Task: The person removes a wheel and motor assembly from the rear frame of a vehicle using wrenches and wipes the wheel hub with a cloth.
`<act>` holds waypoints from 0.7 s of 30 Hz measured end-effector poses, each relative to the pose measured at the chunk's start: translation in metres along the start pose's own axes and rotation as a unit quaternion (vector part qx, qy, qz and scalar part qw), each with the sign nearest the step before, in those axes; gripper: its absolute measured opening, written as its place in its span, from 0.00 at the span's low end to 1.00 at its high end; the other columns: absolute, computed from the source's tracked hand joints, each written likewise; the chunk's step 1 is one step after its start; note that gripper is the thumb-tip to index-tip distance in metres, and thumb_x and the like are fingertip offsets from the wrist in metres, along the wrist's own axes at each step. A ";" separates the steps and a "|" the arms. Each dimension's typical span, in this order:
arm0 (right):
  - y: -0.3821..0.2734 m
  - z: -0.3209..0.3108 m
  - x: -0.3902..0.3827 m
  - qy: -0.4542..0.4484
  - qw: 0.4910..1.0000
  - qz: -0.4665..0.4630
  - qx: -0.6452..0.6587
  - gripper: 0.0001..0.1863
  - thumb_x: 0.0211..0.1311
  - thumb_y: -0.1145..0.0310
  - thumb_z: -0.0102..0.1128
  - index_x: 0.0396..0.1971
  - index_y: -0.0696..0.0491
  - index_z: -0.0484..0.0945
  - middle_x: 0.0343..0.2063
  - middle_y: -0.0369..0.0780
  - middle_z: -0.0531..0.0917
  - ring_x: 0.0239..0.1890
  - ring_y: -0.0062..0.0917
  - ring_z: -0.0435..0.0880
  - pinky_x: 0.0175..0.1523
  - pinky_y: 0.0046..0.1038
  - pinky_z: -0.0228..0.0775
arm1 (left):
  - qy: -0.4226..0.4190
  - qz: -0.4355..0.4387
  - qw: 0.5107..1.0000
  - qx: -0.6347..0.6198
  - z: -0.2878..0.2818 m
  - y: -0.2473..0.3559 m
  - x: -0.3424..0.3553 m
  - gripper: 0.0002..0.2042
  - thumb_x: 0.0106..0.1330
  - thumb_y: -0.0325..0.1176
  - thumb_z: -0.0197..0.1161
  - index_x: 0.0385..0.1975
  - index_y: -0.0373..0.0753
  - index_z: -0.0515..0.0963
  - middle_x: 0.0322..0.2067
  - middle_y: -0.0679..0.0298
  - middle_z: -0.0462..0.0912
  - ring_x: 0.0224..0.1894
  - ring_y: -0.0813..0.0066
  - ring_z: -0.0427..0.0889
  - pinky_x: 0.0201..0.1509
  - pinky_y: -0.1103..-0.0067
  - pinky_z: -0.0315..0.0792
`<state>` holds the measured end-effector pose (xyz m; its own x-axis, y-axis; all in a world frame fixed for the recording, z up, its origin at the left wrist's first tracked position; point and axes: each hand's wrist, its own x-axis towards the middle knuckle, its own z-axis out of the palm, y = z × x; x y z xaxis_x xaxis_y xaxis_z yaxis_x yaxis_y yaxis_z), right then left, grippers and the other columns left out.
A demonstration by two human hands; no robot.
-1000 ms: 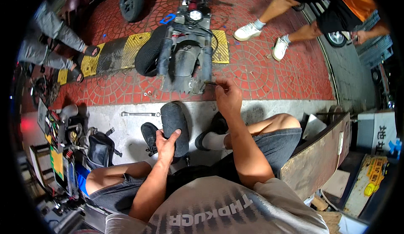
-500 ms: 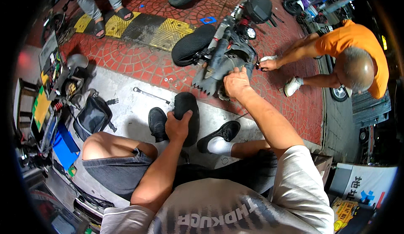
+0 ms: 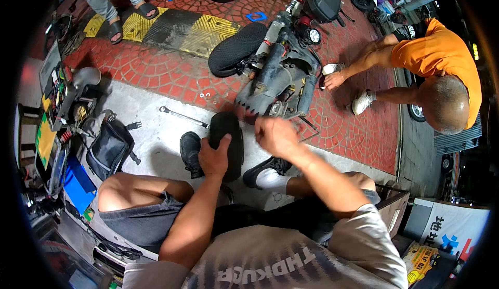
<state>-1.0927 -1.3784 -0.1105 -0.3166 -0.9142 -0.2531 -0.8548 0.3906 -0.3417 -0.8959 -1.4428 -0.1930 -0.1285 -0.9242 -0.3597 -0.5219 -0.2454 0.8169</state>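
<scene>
Left hand (image 3: 214, 156) clamped over the near edge of a small black wheel (image 3: 226, 144), thumb and fingers wrapped on its rubber; wheel standing on the concrete floor (image 3: 156, 143) between the two black shoes (image 3: 191, 153). Right hand (image 3: 274, 134) just right of the wheel, blurred, fingers curled in; whether pinching anything, cannot tell. Straight beyond the right hand, the stripped black scooter (image 3: 283, 76) lying on red paving. Beyond and left of the left hand, a long wrench (image 3: 183, 116) on the floor; farther left, a black bag (image 3: 108, 148). Far right, another person in an orange shirt (image 3: 439, 55), crouching.
</scene>
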 end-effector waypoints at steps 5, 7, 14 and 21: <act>0.068 0.152 -0.011 -0.119 0.971 0.180 0.099 0.13 0.54 0.60 0.69 0.36 0.50 0.88 0.39 0.46 0.89 0.46 0.41 0.88 0.53 0.36 0.80 | 0.000 -0.005 0.999 -0.037 -0.002 -0.016 0.018 0.28 0.64 0.55 0.71 0.37 0.28 0.78 0.34 0.47 0.84 0.37 0.55 0.81 0.49 0.67 0.74; 0.121 0.238 -0.003 -0.100 0.972 0.206 0.052 0.16 0.57 0.57 0.65 0.40 0.51 0.88 0.42 0.47 0.89 0.49 0.43 0.87 0.55 0.37 0.79 | 0.003 0.000 1.000 -0.019 0.000 -0.003 0.012 0.27 0.65 0.54 0.71 0.37 0.29 0.78 0.34 0.47 0.84 0.37 0.57 0.81 0.49 0.68 0.74; 0.127 0.268 0.020 0.079 0.860 0.417 0.285 0.16 0.60 0.57 0.62 0.40 0.52 0.87 0.42 0.50 0.88 0.50 0.48 0.87 0.56 0.43 0.78 | 0.002 -0.017 0.996 -0.089 0.000 0.001 0.009 0.23 0.67 0.49 0.70 0.34 0.30 0.77 0.30 0.59 0.80 0.36 0.70 0.73 0.46 0.74 0.71; 0.164 0.302 -0.003 0.109 0.738 0.543 0.385 0.15 0.57 0.60 0.66 0.40 0.55 0.85 0.39 0.51 0.89 0.46 0.47 0.88 0.53 0.42 0.79 | -0.047 -0.050 0.988 -0.135 0.004 -0.003 0.025 0.21 0.69 0.48 0.67 0.28 0.33 0.73 0.27 0.67 0.73 0.34 0.75 0.67 0.42 0.76 0.67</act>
<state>-1.1076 -1.2793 -0.4389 -0.7732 0.0208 -0.6338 0.4128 0.7752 -0.4782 -0.9010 -1.4644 -0.2063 -0.1721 -0.8633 -0.4745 -0.2931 -0.4150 0.8613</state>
